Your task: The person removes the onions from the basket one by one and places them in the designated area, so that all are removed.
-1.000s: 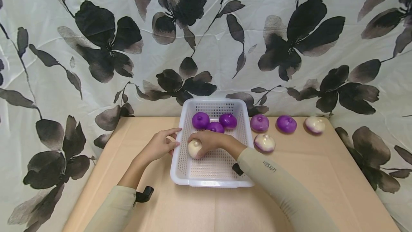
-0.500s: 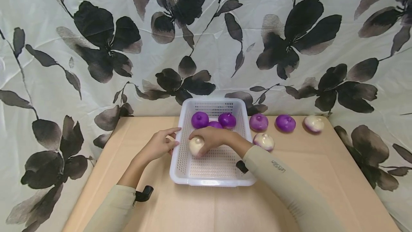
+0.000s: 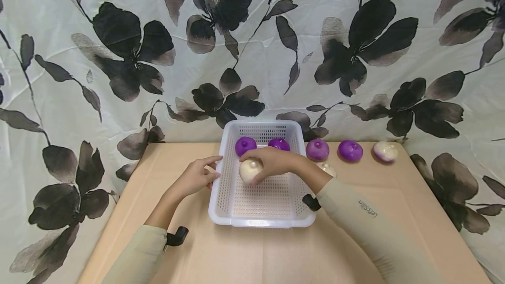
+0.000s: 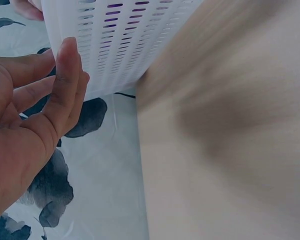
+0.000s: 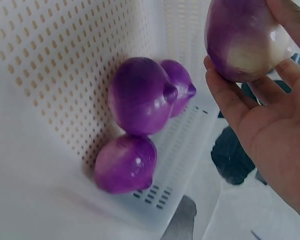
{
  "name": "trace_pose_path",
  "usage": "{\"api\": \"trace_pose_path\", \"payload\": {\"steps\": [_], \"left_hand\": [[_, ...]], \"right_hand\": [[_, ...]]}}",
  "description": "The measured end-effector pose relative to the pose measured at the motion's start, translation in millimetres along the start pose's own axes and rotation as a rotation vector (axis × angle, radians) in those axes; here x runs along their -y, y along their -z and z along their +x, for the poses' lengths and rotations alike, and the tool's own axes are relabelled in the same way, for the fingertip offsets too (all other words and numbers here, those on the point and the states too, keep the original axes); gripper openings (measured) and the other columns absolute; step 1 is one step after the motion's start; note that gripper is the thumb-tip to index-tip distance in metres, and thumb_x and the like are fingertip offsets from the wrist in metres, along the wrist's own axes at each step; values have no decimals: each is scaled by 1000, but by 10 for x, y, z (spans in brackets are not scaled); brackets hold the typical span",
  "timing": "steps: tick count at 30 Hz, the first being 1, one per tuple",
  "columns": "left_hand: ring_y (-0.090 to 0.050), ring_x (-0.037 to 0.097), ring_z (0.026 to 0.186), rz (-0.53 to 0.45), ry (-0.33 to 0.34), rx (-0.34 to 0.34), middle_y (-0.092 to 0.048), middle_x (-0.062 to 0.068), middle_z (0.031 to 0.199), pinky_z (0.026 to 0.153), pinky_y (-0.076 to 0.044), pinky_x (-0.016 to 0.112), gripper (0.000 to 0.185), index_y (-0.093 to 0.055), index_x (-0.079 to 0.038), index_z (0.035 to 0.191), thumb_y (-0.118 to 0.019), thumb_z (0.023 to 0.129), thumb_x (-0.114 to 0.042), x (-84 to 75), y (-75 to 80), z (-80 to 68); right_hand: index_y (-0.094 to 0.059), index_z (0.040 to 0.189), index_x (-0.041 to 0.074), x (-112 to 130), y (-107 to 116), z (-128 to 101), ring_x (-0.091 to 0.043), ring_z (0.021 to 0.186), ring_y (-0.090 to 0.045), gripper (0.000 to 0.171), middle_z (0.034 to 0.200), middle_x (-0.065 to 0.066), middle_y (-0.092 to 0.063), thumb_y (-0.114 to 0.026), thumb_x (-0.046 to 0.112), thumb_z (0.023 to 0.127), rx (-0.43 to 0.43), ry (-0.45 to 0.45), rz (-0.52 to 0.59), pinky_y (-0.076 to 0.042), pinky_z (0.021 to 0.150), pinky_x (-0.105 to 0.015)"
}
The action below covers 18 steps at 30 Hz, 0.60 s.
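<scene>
My right hand [image 3: 258, 161] grips a pale white-and-purple onion [image 3: 249, 171] just above the floor of the white perforated basket [image 3: 262, 221]. In the right wrist view the held onion [image 5: 242, 42] sits in the curled fingers [image 5: 240, 107], and three purple onions [image 5: 140, 95] lie against the basket's far wall [image 5: 65, 60]. Two of the purple onions [image 3: 245, 145] show in the head view. My left hand [image 3: 209, 172] rests with straight fingers [image 4: 65, 85] against the basket's left wall [image 4: 120, 40].
Two purple onions [image 3: 317, 149] [image 3: 350, 150] and a pale one [image 3: 385, 151] lie in a row on the tan table [image 3: 394, 205] to the right of the basket. Another pale onion [image 3: 328, 168] is partly hidden behind my right forearm. Flower-print cloth [image 3: 252, 47] hangs behind.
My right hand has lifted the pale onion off the basket floor and carried it back and to the right. The left hand has stayed at the basket's left wall.
</scene>
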State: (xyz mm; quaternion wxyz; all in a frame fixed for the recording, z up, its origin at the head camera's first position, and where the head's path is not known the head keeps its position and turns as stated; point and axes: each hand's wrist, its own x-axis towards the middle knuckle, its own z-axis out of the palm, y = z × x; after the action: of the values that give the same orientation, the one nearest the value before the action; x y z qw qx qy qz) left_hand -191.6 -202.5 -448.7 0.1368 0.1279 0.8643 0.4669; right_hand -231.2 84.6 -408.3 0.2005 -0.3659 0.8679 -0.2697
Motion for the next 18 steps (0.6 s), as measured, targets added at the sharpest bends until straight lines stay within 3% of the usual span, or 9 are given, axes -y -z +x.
{"api": "trace_pose_path", "payload": {"steps": [7, 14, 18], "left_hand": [[-69, 18, 72, -12, -7, -1, -58, 27, 119, 67, -65, 51, 58, -45, 3, 152, -63, 97, 4, 0, -2, -3], [-69, 18, 73, -13, -7, -2, -58, 28, 120, 67, -65, 51, 57, -45, 4, 152, -62, 97, 4, -15, -6, -8], [-69, 18, 73, -16, -8, -6, -58, 28, 119, 67, -65, 53, 57, -45, 4, 152, -62, 97, 4, -18, -5, -7]], "right_hand": [[-63, 139, 24, -124, 82, -308, -18, 112, -63, 68, 133, 1, -66, -92, 30, 78, -91, 3, 80, -56, 99, -37], [-61, 142, 22, -361, 188, -718, -24, 112, -64, 71, 137, -5, -63, -91, 28, 78, -220, -42, 180, -56, 97, -42], [-59, 144, 20, -504, 231, -949, -25, 113, -62, 73, 138, -7, -63, -90, 33, 80, -287, -66, 166, -55, 97, -42]]}}
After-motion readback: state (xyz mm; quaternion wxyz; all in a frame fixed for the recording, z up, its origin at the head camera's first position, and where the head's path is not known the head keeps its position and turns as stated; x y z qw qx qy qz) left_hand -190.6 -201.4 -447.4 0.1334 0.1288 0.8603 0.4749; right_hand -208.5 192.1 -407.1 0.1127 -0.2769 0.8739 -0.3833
